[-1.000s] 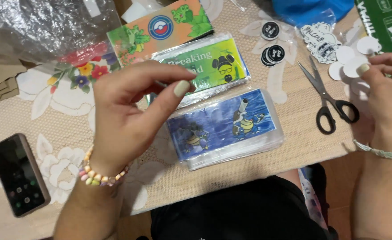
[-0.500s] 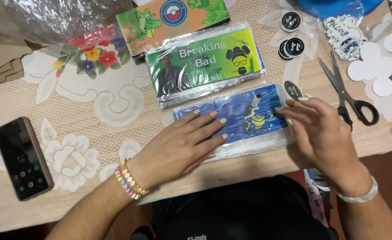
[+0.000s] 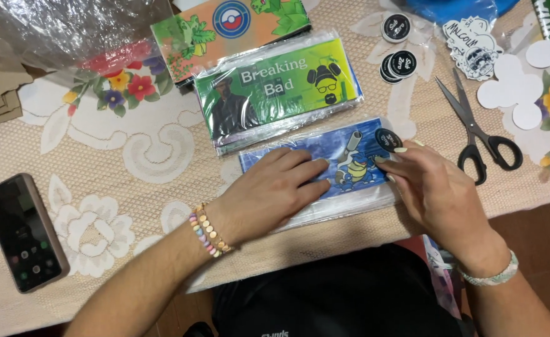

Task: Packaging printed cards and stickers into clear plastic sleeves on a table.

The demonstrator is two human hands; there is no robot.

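Observation:
A flat blue pack (image 3: 357,163) with a cartoon turtle print, sealed in clear plastic, lies on the lace tablecloth near the table's front edge. My left hand (image 3: 269,193) rests flat on its left half, fingers spread, pressing it down. My right hand (image 3: 434,193) is at the pack's right end. Its fingertips hold a round black sticker (image 3: 387,138) by the edge, against the pack's upper right corner.
A green pack (image 3: 275,93) and an orange pack (image 3: 225,31) lie behind the blue one. Scissors (image 3: 475,128) lie to the right, next to white round backings (image 3: 515,93) and more black stickers (image 3: 397,62). A phone (image 3: 24,232) lies at the left, crumpled plastic (image 3: 56,25) at the back left.
My left hand came down from the air onto the blue pack. My right hand came in from the right with the black sticker and brought it to the pack's upper right corner.

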